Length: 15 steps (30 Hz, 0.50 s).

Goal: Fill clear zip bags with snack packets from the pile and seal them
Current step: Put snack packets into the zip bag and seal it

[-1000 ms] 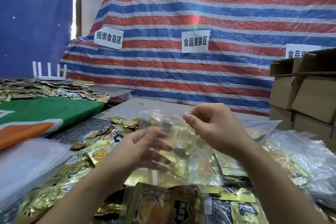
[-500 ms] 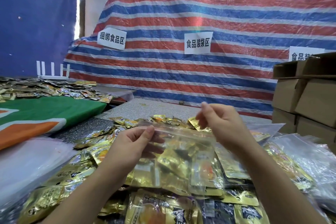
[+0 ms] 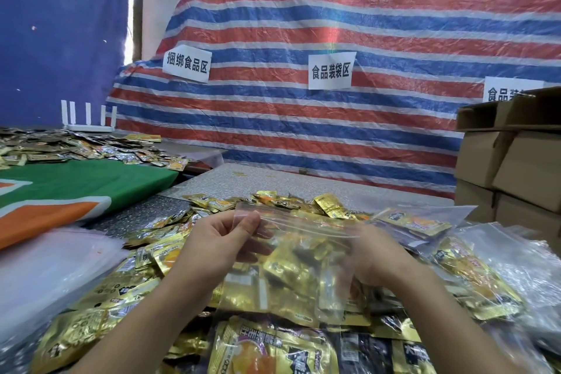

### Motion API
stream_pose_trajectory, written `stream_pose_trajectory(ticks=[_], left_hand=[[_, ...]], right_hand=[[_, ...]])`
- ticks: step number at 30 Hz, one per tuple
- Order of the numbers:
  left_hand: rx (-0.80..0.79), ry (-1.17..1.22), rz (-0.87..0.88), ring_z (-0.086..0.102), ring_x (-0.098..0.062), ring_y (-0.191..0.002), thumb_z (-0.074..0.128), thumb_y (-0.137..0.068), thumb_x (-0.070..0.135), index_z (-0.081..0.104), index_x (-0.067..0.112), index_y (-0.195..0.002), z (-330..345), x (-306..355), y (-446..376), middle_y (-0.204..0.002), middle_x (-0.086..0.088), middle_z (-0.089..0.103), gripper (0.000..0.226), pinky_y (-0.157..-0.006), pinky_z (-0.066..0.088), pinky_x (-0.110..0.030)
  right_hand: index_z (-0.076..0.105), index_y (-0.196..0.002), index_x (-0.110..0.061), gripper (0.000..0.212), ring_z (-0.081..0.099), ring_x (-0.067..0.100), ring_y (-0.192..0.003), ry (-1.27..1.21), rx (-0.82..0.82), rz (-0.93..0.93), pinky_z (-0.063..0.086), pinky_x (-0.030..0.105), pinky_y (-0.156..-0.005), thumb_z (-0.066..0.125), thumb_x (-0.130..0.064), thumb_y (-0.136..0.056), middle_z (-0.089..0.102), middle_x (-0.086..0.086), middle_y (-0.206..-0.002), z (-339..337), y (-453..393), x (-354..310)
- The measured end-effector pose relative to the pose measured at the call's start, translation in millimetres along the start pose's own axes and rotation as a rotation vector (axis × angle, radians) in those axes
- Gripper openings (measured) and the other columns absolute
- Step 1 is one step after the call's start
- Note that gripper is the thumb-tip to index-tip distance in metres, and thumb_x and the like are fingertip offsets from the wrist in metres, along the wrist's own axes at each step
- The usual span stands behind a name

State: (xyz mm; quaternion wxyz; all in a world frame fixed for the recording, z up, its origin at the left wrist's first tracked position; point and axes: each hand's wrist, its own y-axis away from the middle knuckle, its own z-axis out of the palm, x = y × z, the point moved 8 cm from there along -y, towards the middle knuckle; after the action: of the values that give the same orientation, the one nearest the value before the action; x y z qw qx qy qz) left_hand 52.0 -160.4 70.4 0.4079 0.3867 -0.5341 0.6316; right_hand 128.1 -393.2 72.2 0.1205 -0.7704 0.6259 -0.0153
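Note:
I hold a clear zip bag [image 3: 299,264] upright over the pile, with several gold snack packets inside it. My left hand [image 3: 218,244] pinches the left end of the bag's zip strip between thumb and fingers. My right hand [image 3: 375,255] grips the right end of the strip from behind the plastic, partly veiled by it. The strip is stretched level between both hands. A pile of gold snack packets [image 3: 112,291] covers the table around and below the bag.
Stacked cardboard boxes [image 3: 516,158] stand at the right. Empty clear bags [image 3: 522,261] lie at the right and a white plastic sheet [image 3: 45,267] at the left. A green and orange cloth [image 3: 76,188] and more packets [image 3: 76,149] lie far left.
Both hands have lowered the bag and drawn its top straight. My right hand has moved from above the opening down to the right end of the zip strip.

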Motion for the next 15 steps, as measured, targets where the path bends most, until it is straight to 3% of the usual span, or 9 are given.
stream_pose_trajectory(ticks=[3,5,11,15], left_hand=[[0.007,0.009,-0.004,0.072,-0.021,-0.064,0.058,-0.089,0.023,0.072,0.000,-0.088,0,0,0,-0.082,-0.017,0.075,0.026,-0.053,0.055,-0.023],[0.002,0.009,-0.012,0.072,-0.021,-0.065,0.058,-0.091,0.023,0.071,0.000,-0.089,1,-1,0,-0.083,-0.017,0.075,0.027,-0.053,0.055,-0.023],[-0.010,0.012,-0.010,0.072,-0.021,-0.064,0.058,-0.084,0.029,0.071,-0.001,-0.091,1,0,0,-0.083,-0.017,0.075,0.034,-0.052,0.055,-0.024],[-0.009,0.014,-0.012,0.072,-0.021,-0.065,0.058,-0.081,0.033,0.071,-0.001,-0.090,1,0,0,-0.082,-0.016,0.075,0.037,-0.052,0.055,-0.023]], right_hand=[[0.060,-0.107,-0.024,0.024,0.048,0.026,-0.114,0.284,-0.086,-0.034,0.036,0.043,-0.100,0.053,-0.040,-0.089,0.063,0.004,-0.114,16,-1,-2],[0.057,-0.116,-0.024,0.032,0.041,0.030,-0.124,0.345,-0.159,-0.027,0.027,0.046,-0.108,0.051,-0.042,-0.090,0.060,0.007,-0.122,25,1,0],[0.055,-0.122,-0.028,0.034,0.030,0.028,-0.142,0.284,-0.247,-0.051,0.001,0.058,-0.119,0.045,-0.045,-0.095,0.052,0.007,-0.138,33,1,7],[0.053,-0.132,-0.036,0.040,0.027,0.024,-0.146,0.204,-0.184,-0.065,-0.004,0.060,-0.118,0.040,-0.050,-0.097,0.052,0.000,-0.144,30,-3,0]])
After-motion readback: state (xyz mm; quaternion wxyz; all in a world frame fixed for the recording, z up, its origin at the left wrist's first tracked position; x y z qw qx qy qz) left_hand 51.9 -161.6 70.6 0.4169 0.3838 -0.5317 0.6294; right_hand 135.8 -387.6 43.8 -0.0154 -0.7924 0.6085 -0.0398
